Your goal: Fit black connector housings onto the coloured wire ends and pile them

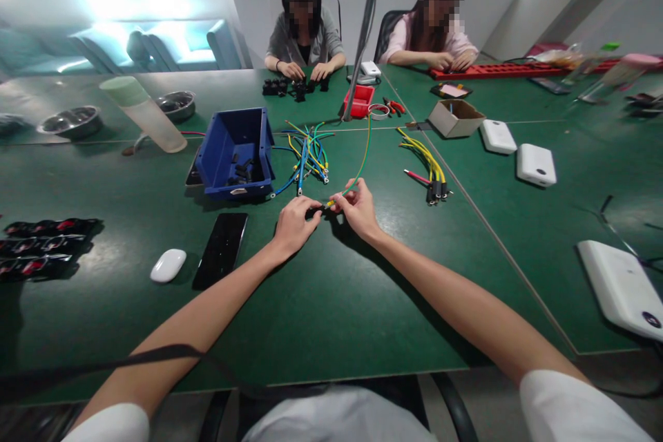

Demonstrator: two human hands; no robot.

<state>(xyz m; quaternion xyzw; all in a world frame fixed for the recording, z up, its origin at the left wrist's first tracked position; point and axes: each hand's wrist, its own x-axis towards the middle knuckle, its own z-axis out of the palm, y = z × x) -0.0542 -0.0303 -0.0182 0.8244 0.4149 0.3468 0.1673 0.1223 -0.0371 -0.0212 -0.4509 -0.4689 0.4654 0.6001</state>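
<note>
Head view: green-yellow wire [361, 164] pinched at its near end by right hand [357, 207], arching up over green table [331, 304] toward red box [358, 101]; small black piece [313, 211] gripped in closed fingers of left hand [293, 222], touching the wire's end between both hands. Just beyond, loose bundle of blue, green and yellow wires [306, 155] beside blue bin [235, 152]. Right of that, yellow wires with black ends [429, 169]. Near left forearm, black phone [221, 249] and white mouse [168, 265]
</note>
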